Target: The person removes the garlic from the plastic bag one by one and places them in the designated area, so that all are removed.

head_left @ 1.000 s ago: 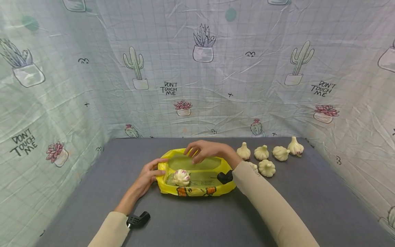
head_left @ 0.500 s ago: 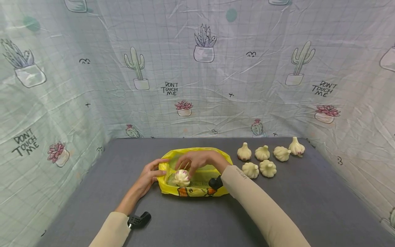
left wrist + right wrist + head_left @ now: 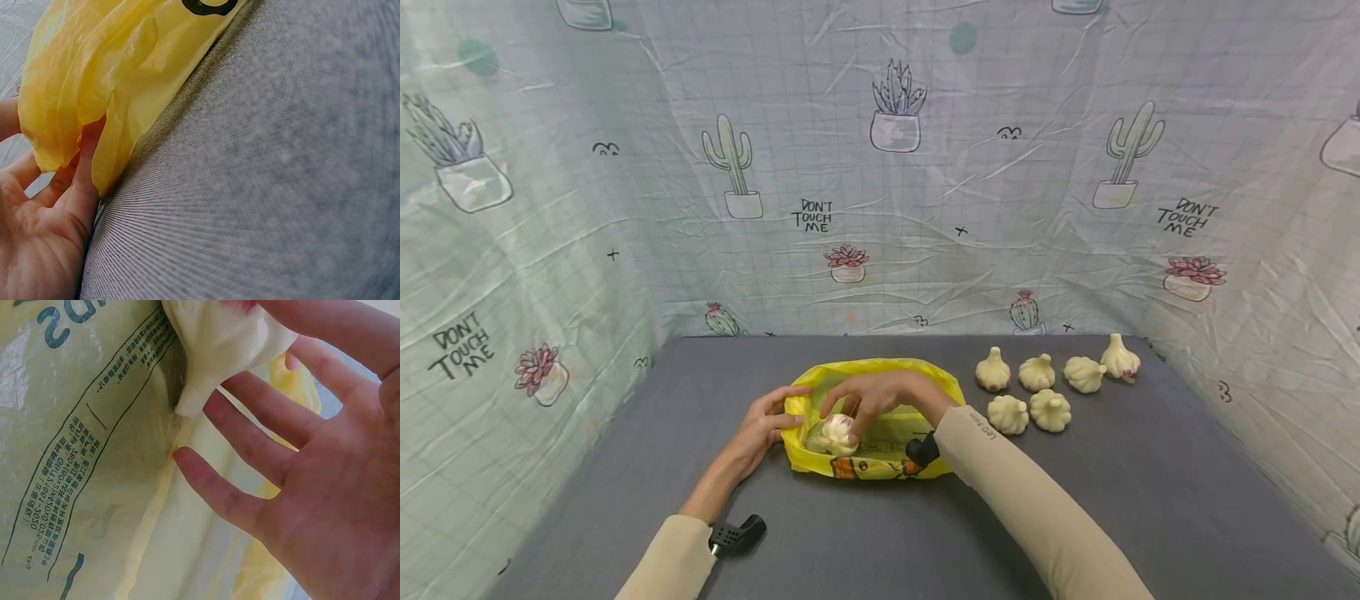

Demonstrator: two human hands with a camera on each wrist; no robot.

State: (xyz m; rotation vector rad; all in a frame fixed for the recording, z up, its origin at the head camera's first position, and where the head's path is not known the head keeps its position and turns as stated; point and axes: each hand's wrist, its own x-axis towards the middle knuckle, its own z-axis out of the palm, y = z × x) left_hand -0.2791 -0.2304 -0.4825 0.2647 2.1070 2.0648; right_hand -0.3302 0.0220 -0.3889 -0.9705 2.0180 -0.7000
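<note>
A yellow plastic bag point(image 3: 887, 469) lies on its side with its mouth spread wide, printed with orange and black figures. At its left end my left hand point(image 3: 754, 432) holds the rim; in the left wrist view, the fingers point(image 3: 80, 194) go in under the yellow film. My right hand point(image 3: 880, 396) reaches into the bag. Its thumb and fingers are around a garlic bulb point(image 3: 837, 435), white with pinkish streaks. The right wrist view shows the bulb's stem point(image 3: 195, 397) pointing down beside the printed film, the little finger point(image 3: 212, 481) stretched out apart from it.
Several garlic bulbs stand and lie right of the bag, among them an upright one point(image 3: 1120, 358) at the far right and one point(image 3: 1008, 414) closest to the bag. The grey table point(image 3: 820, 542) meets a cactus-print curtain point(image 3: 880, 208) at the back and sides.
My right hand has come down and left from above the bag's mouth to the garlic bulb, which has tilted slightly in its fingers. The left hand has stayed at the rim.
</note>
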